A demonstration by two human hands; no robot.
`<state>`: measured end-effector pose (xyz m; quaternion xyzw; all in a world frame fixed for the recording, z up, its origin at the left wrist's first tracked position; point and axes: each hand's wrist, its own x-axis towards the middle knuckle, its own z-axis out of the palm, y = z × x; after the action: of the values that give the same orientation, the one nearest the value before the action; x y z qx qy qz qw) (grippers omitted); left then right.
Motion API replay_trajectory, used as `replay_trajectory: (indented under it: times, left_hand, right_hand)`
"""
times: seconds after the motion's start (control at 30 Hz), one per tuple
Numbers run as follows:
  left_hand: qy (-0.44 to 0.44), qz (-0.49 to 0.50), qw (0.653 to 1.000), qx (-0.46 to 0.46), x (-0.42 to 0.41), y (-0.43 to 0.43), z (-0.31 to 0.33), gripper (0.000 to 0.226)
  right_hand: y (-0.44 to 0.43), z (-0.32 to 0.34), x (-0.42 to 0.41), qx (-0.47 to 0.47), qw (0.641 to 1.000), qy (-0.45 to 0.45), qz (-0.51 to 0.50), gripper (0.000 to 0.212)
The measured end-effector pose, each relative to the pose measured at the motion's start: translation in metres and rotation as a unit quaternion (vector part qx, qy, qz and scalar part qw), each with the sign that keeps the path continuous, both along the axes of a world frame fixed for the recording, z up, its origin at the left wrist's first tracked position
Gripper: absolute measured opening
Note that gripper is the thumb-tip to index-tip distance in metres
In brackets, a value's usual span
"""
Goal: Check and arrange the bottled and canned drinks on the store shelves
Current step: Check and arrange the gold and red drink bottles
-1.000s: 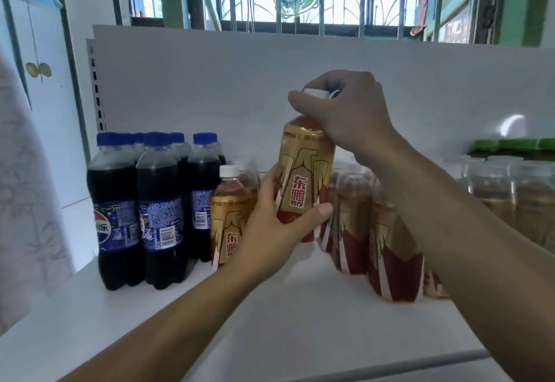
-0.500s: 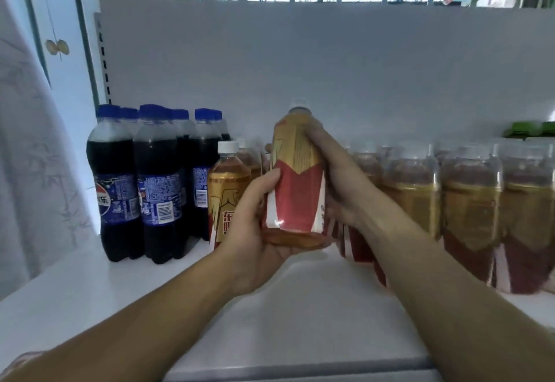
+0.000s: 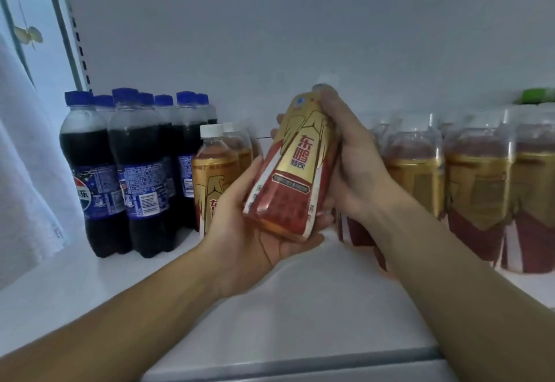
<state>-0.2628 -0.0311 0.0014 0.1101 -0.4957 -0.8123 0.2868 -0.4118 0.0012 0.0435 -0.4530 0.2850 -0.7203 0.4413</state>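
I hold a gold-and-red labelled drink bottle (image 3: 295, 168) above the white shelf (image 3: 300, 306), tilted with its top leaning away and its front label facing me. My left hand (image 3: 249, 231) cups its base from below, thumb on the left side. My right hand (image 3: 351, 165) grips its right side, fingers reaching up to the cap, which they hide. More bottles of the same drink stand on the shelf: a short row (image 3: 214, 183) just left of my hands and a long row (image 3: 477, 180) to the right.
Dark cola bottles with blue caps (image 3: 135, 171) stand in a cluster at the shelf's left end. Green caps (image 3: 536, 97) show at the far right behind the gold row. A white back panel (image 3: 300, 36) closes the shelf. White cloth (image 3: 27, 177) hangs at the left.
The bottle came down from upright and high to tilted and lower, and was turned so its front label faces me. My right hand slid from the cap to its side; my left moved under its base.
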Motion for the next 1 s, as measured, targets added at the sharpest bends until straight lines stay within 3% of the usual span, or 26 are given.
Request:
replay_trajectory:
  times: [0.07,0.23,0.33,0.43,0.53,0.63,0.7,0.77,0.83,0.9,1.0]
  left_hand:
    - [-0.007,0.041,0.998,-0.043,-0.004,0.001,-0.002,0.067]
    - [-0.001,0.135,0.978,-0.159,-0.009,0.005,-0.001,0.051]
    - [0.003,0.111,0.990,-0.085,-0.004,0.002,0.000,0.052]
    - [0.006,0.049,0.999,-0.004,0.000,0.005,0.001,0.067]
    - [-0.025,0.083,0.993,-0.075,-0.005,0.006,0.001,0.063]
    - [-0.074,0.126,0.967,-0.211,-0.009,0.008,0.007,0.041]
    - [-0.101,0.150,0.952,-0.247,-0.008,0.004,0.000,0.049]
    - [-0.080,0.141,0.965,-0.207,-0.003,0.004,-0.003,0.057]
    - [-0.030,0.088,0.990,-0.107,-0.001,0.007,-0.001,0.058]
    - [0.006,0.043,0.998,-0.036,0.001,0.011,0.002,0.065]
    - [-0.001,0.066,0.995,-0.075,-0.002,0.010,0.000,0.063]
  right_hand:
    - [-0.005,-0.001,-0.002,-0.019,1.000,0.000,-0.018,0.059]
    - [-0.014,-0.001,-0.003,-0.047,0.992,0.034,-0.108,0.068]
    - [-0.013,-0.001,-0.004,-0.037,0.997,0.017,-0.061,0.058]
    - [-0.010,-0.001,-0.007,-0.030,0.999,0.014,-0.022,0.042]
    - [-0.007,0.001,-0.007,-0.013,0.999,0.013,-0.038,0.048]
    - [-0.005,0.002,-0.004,-0.029,0.997,0.008,-0.065,0.029]
    - [-0.006,0.001,-0.003,-0.032,0.996,0.013,-0.082,0.023]
    - [-0.006,0.001,-0.004,-0.032,0.997,0.016,-0.063,0.023]
    - [-0.004,0.001,-0.005,-0.020,0.999,0.011,-0.026,0.029]
    - [-0.002,0.000,-0.004,0.004,1.000,0.021,-0.007,0.046]
    - [-0.004,-0.001,-0.003,-0.013,0.999,0.024,-0.034,0.059]
